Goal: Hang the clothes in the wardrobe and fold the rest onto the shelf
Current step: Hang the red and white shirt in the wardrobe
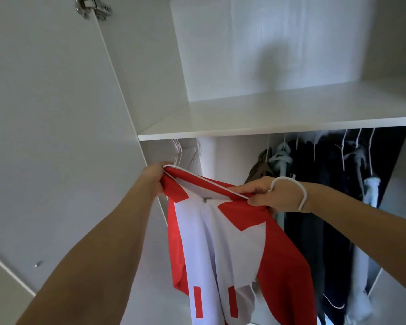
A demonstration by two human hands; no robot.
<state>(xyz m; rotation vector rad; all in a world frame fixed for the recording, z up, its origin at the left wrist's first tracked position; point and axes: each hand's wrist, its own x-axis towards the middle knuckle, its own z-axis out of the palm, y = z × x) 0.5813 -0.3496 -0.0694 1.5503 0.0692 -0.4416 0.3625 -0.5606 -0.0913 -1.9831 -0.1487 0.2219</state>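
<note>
A red and white jacket (pixel 223 245) with a zip hangs down in front of the open wardrobe. My left hand (pixel 154 178) grips its left shoulder at the collar. My right hand (pixel 274 194) pinches the right shoulder, and a white hanger hook (pixel 298 191) loops over the back of that hand. A thin white hanger edge (pixel 206 180) runs along the collar between both hands. The white shelf (pixel 256 127) lies bare just above.
Several dark and pale garments (pixel 333 207) hang on white hangers at the right under the shelf. A few bare white hangers (pixel 185 153) hang at the left behind my left hand. The open wardrobe door (pixel 45 137) stands at the left.
</note>
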